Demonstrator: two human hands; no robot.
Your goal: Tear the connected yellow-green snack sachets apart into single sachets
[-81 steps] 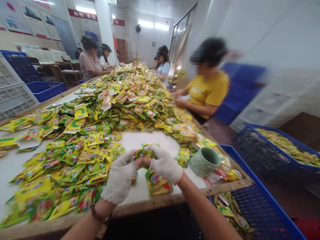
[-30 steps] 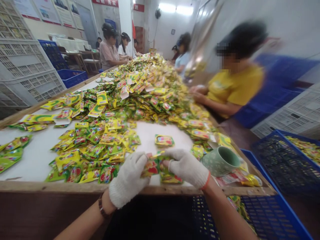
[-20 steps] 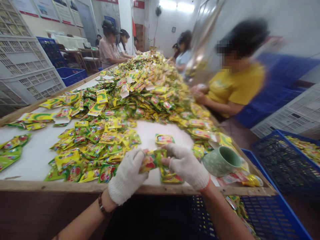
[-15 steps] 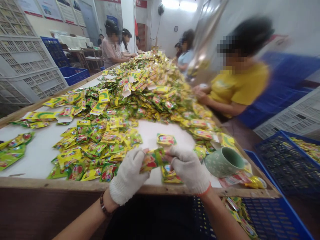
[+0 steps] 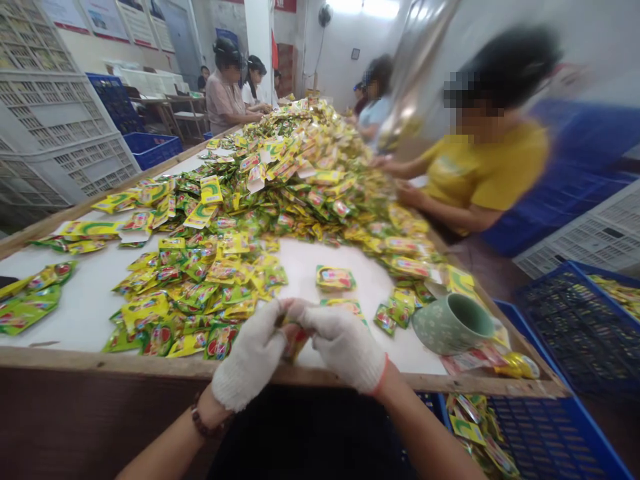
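Observation:
Both my hands wear white knit gloves and meet at the near edge of the table (image 5: pixel 100 363). My left hand (image 5: pixel 253 353) and my right hand (image 5: pixel 343 347) are closed together around a small stack of yellow-green sachets (image 5: pixel 295 339), mostly hidden between the fingers. A single sachet (image 5: pixel 335 277) lies on the white tabletop just beyond my hands. A loose spread of sachets (image 5: pixel 200 293) lies to the left, and a large heap of sachets (image 5: pixel 300 167) fills the middle of the table.
A green mug (image 5: pixel 453 325) lies on its side to the right of my hands. A blue crate (image 5: pixel 525 433) with sachets sits below the table at the right, another blue crate (image 5: pixel 580 320) beyond it. A person in a yellow shirt (image 5: pixel 490 173) works at the right; other people sit farther back.
My hands have drawn together and closed over the sachets, which showed more between them before. The view has shifted slightly.

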